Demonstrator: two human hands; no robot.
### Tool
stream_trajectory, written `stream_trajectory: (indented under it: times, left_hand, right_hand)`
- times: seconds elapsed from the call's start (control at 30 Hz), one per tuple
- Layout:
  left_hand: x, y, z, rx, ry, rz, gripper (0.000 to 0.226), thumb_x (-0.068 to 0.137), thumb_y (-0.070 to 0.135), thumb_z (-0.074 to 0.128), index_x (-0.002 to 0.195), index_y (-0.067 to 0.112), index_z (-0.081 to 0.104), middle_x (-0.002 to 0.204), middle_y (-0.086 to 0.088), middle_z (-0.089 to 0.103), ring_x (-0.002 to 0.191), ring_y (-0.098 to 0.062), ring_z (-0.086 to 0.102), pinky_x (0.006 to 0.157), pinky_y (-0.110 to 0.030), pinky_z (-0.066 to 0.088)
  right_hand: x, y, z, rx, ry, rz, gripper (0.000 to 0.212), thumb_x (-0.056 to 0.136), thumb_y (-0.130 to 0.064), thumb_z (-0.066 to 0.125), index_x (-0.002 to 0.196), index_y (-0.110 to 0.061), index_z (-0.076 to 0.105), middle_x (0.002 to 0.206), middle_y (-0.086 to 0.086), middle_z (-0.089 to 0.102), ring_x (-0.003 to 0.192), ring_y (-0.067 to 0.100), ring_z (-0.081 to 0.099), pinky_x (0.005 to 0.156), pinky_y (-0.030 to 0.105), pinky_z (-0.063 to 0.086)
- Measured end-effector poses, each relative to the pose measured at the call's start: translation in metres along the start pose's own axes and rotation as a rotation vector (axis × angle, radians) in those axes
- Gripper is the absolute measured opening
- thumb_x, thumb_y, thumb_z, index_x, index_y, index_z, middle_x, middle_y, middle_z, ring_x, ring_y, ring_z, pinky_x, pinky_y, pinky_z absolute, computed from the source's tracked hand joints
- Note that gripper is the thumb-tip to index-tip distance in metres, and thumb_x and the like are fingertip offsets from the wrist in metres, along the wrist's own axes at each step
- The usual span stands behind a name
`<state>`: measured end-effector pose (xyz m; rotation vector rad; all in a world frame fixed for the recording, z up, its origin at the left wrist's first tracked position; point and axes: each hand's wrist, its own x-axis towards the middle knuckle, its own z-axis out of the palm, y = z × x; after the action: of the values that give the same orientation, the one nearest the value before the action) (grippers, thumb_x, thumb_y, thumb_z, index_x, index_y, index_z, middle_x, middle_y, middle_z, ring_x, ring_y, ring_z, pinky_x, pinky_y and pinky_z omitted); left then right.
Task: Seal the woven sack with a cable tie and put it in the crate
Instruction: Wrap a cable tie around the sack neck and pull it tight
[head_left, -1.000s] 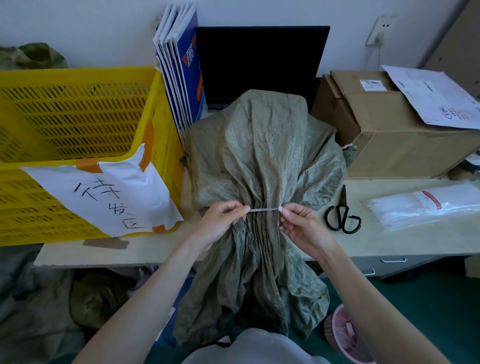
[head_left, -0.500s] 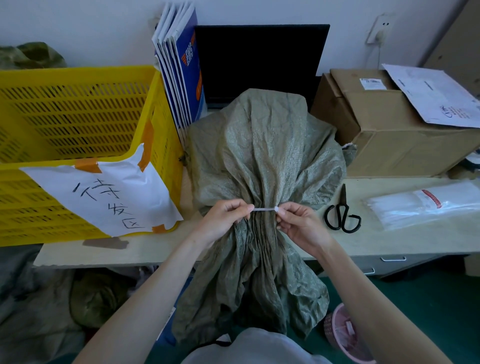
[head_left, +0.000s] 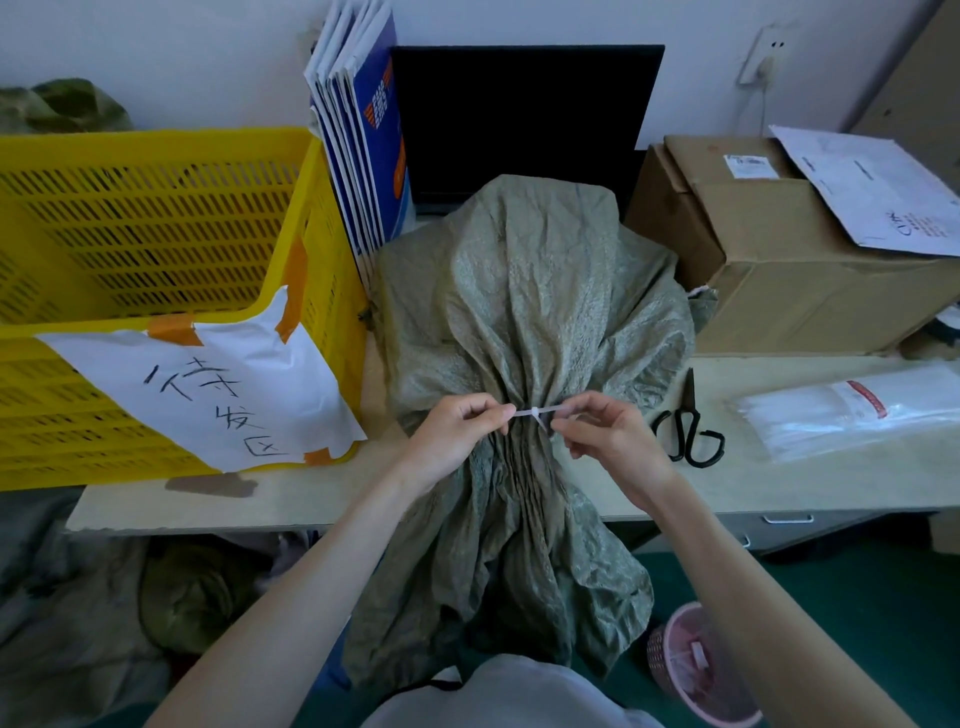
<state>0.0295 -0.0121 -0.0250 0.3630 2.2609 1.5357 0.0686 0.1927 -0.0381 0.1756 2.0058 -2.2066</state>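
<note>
A grey-green woven sack (head_left: 524, 301) lies on the table in the middle, its mouth gathered into a neck that hangs over the front edge. A thin white cable tie (head_left: 535, 412) runs across that neck. My left hand (head_left: 457, 436) pinches the tie's left end between thumb and fingers. My right hand (head_left: 610, 441) pinches its right end. The yellow slatted crate (head_left: 156, 249) stands at the left of the table, with a white handwritten paper taped to its front.
Black scissors (head_left: 688, 434) and a clear bag of white cable ties (head_left: 852, 415) lie right of the sack. A cardboard box (head_left: 795, 260) with papers on it sits behind them. Folders and a dark screen (head_left: 524, 119) stand at the back. A pink basket (head_left: 696, 665) is on the floor.
The two hands have drawn a little closer together on the tie, and the neck of the sack looks slightly more bunched. The sack and crate have stayed where they were.
</note>
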Motion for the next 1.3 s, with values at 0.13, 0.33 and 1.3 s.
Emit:
stream_trajectory:
  times: [0.13,0.33,1.3]
  left_hand:
    - [0.000,-0.006,0.001,0.021,0.022,0.050,0.030,0.094,0.035,0.056,0.069,0.020,0.063,0.049,0.013,0.040,0.050,-0.004,0.036,0.060,-0.025,0.029]
    - [0.000,-0.002,0.010,0.088,0.060,0.148,0.012,0.092,0.031,0.060,0.094,0.023,0.069,0.068,0.013,0.053,0.061,-0.003,0.047,0.062,-0.020,0.037]
    - [-0.012,-0.030,0.018,0.263,0.235,0.353,0.012,0.091,0.018,0.063,0.095,0.010,0.071,0.081,0.002,0.063,0.075,-0.012,0.057,0.065,-0.017,0.041]
  right_hand:
    - [-0.004,-0.016,-0.001,-0.092,-0.008,-0.022,0.019,0.089,-0.011,0.062,0.071,-0.007,0.060,0.060,0.005,0.050,0.054,0.015,0.044,0.054,0.023,0.035]
    - [-0.005,-0.019,0.001,-0.208,0.054,-0.053,0.027,0.095,-0.012,0.053,0.068,-0.008,0.056,0.054,0.004,0.042,0.048,0.014,0.034,0.050,0.027,0.026]
    - [-0.010,-0.012,-0.010,0.290,0.265,-0.075,0.034,0.097,-0.003,0.043,0.064,-0.012,0.045,0.050,-0.008,0.040,0.049,0.013,0.021,0.045,0.021,0.022]
